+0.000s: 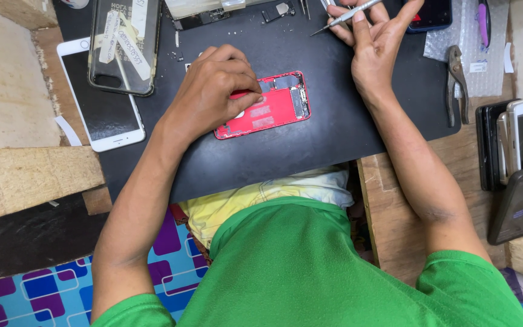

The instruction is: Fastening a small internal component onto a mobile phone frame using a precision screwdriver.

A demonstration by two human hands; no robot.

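Scene: We look down on a black work mat [334, 121] where a red phone housing [264, 106], opened and stripped of its screen, lies near the mat's centre.
Left hand: Our left hand [210, 91] rests on the left end of the red phone housing, fingers curled down and pressing on it, pinning rather than gripping.
Right hand: Our right hand [373, 45] sits up and to the right of the housing, fingers loosely bent around a thin metal screwdriver [343, 15] whose tip points left, above the mat.
Doing it well: We judge that the housing wants steady downward pressure from the left fingers so it cannot skate on the mat, and that the driver should go in upright and seated before any turn; the small black parts [276, 11] above the housing look easy to knock.
Containers: We see no tray or dish. A clear phone case [122, 45], up and left of the housing, holds white paper slips; what the slips are for, we cannot tell.
Around the housing: A white phone [101, 100] lies face up to its left, half under the clear case. Pliers [456, 82] lie well to its right, at the mat's edge, and a stack of phones [516, 151] stands farther right on the wooden bench.
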